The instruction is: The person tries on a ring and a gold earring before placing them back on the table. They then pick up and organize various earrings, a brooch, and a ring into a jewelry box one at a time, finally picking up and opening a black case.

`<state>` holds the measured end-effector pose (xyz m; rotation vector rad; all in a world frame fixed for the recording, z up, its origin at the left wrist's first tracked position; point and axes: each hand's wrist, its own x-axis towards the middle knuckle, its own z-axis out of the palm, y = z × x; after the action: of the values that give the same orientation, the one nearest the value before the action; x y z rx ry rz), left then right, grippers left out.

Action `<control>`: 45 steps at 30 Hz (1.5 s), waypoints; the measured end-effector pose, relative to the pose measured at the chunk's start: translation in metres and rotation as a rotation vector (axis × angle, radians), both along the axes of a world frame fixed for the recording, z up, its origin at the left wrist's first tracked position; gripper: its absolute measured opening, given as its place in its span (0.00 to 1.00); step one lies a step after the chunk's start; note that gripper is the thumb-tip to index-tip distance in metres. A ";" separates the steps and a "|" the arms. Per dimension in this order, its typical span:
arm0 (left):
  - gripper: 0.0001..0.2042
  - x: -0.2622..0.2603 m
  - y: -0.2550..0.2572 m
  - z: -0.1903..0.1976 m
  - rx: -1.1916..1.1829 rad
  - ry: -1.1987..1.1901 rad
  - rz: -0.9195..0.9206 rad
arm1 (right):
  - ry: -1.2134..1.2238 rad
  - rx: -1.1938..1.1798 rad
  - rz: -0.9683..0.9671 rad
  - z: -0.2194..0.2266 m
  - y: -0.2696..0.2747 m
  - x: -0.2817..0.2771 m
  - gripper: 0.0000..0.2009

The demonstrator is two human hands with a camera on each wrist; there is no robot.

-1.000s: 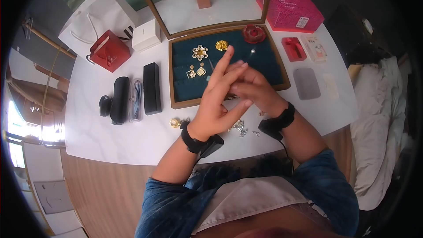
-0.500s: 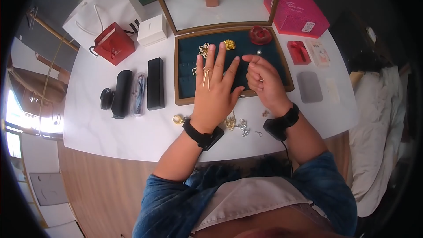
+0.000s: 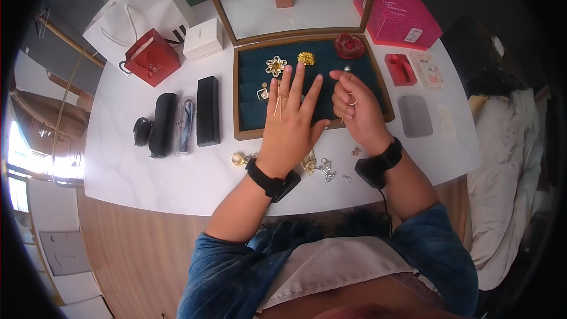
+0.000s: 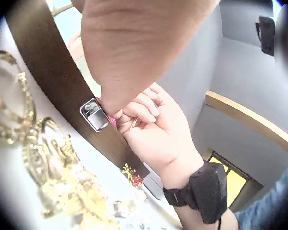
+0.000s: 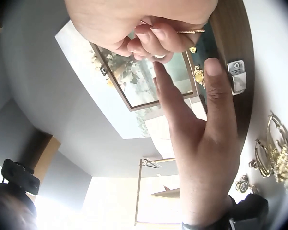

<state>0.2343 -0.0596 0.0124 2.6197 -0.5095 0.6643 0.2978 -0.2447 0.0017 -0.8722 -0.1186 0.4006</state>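
My left hand [image 3: 287, 124] is held palm down over the front of the wooden jewelry case [image 3: 236, 109], fingers spread. A ring with long gold bars [image 3: 279, 108] lies across its fingers. To its right, my right hand [image 3: 361, 115] is raised with its fingers curled, and a thin gold ring [image 3: 352, 103] shows on a finger. A gold bar [image 5: 191, 31] sticks out beside those curled fingers in the right wrist view; whether it is worn or held is unclear. The hands are apart. Behind them lie a flower brooch [image 3: 276, 66], a gold piece [image 3: 306, 58] and a red flower [image 3: 349, 46].
Gold jewelry [image 3: 309, 163] and silver jewelry [image 3: 325, 171] lie before the case. Left stand a black box [image 3: 207, 111], a glasses case [image 3: 163, 125], a red bag [image 3: 153, 58] and a white box [image 3: 204, 39]. Right are a pink box [image 3: 398, 15] and a grey pad [image 3: 415, 116].
The hands, touching with fingers crossed a second ago, have separated. Since half a second ago, the left fingers have shifted slightly, uncovering the flower brooch, and the right hand has turned a little.
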 end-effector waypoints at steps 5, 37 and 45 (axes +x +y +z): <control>0.42 0.001 -0.002 -0.006 -0.006 0.018 -0.026 | 0.037 0.047 -0.015 -0.002 0.000 0.001 0.16; 0.10 0.003 -0.004 0.014 -0.103 -0.243 -0.107 | 0.013 0.237 0.251 0.009 0.011 -0.010 0.36; 0.06 0.002 -0.006 0.017 -0.114 -0.286 0.108 | -0.111 0.148 0.251 -0.017 0.008 -0.002 0.23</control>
<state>0.2358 -0.0652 0.0298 2.4714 -0.3991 1.0796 0.2954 -0.2367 -0.0155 -0.7348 -0.3582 0.5710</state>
